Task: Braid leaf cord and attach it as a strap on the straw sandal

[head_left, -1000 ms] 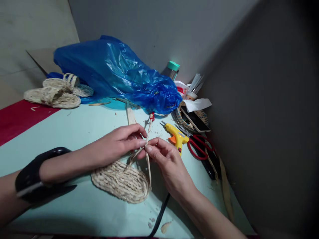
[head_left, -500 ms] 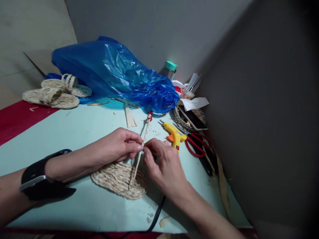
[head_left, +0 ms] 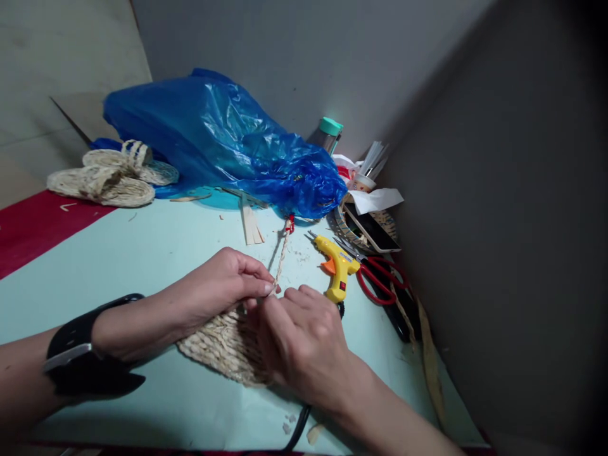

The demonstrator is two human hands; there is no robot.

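Observation:
A woven straw sole (head_left: pixel 216 347) lies on the pale green table (head_left: pixel 142 253) in front of me. A thin braided straw cord (head_left: pixel 282 255) runs from it up to a red clip near the blue bag. My left hand (head_left: pixel 223 285) pinches this cord between thumb and fingers just above the sole. My right hand (head_left: pixel 299 339) is curled, knuckles up, over the sole's right end, with its fingertips pressed at the cord's base beside the left hand. A black watch sits on my left wrist.
A yellow glue gun (head_left: pixel 337 269) and red-handled scissors (head_left: pixel 380 278) lie to the right. A blue plastic bag (head_left: pixel 223 145) fills the back. Finished straw sandals (head_left: pixel 104 177) rest at the far left. A phone, cups and a bottle crowd the back right corner by the grey wall.
My right hand has moved down and toward me, turning knuckles up over the sole's right end. The left hand keeps its pinch on the cord and has dropped slightly.

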